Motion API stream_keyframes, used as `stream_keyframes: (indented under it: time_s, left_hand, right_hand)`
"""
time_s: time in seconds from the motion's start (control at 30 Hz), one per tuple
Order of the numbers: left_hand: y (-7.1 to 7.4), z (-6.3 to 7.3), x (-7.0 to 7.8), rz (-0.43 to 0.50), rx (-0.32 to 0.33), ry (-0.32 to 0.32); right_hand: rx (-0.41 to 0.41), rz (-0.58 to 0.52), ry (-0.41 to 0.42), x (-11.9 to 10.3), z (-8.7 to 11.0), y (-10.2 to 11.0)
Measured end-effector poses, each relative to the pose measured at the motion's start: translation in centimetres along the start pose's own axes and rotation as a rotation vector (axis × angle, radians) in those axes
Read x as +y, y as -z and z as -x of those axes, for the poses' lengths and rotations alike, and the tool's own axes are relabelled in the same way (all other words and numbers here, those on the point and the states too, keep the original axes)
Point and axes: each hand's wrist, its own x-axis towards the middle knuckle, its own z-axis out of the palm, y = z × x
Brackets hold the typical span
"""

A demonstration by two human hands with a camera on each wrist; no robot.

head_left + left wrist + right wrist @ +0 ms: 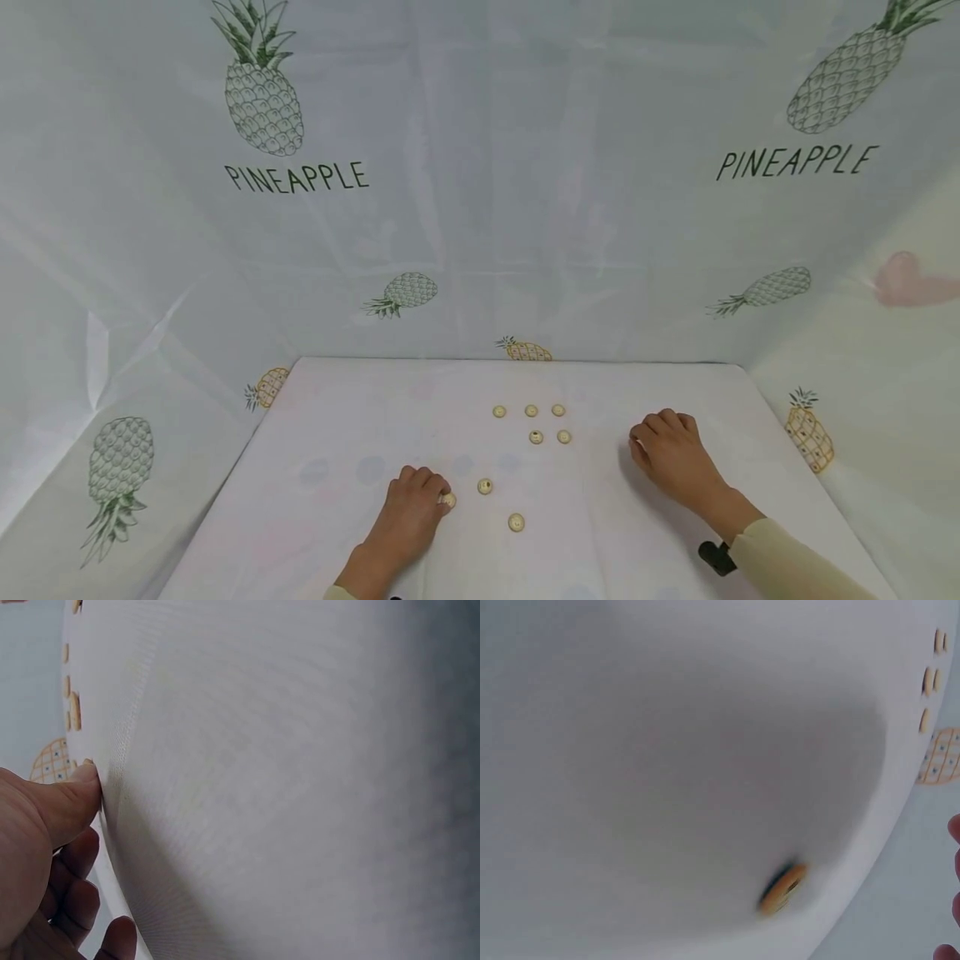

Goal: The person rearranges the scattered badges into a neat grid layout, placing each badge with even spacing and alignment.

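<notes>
Small round pale wooden discs with dark marks lie on the white-covered table. My left hand, at the front centre-left, pinches one wooden disc at its fingertips. In the left wrist view the thumb is low at the cloth; the disc there cannot be made out. A second disc and a third disc lie to its right. On the right, my right hand hovers with loosely bent fingers, nothing visible in them. Below it, in the right wrist view, is a disc, hidden from the head view.
Farther back, several discs form two rows, including a back-row disc and a front-row disc. White cloth printed with pineapples hangs behind and beside the table. A dark object is at the right wrist.
</notes>
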Motion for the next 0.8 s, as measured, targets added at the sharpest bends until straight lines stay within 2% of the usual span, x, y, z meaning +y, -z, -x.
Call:
stream_keyframes:
  time_s: [0.27, 0.47, 0.63, 0.8]
  left_hand:
    - [0.1, 0.1, 0.1, -0.002, -0.012, 0.009]
    - [-0.1, 0.1, -0.1, -0.013, -0.006, 0.009]
    - [-0.1, 0.0, -0.1, -0.017, 0.005, 0.002]
    - [0.0, 0.1, 0.1, -0.003, 0.002, 0.000]
  right_hand:
    - [0.012, 0.062, -0.059, 2.5, 3.8, 2.0]
    - [-0.061, 0.078, -0.105, 3.2, 6.1, 2.4]
    - [-0.132, 0.070, -0.116, 3.0, 7.1, 2.2]
    - [-0.157, 0.080, -0.115, 2.6, 7.4, 1.8]
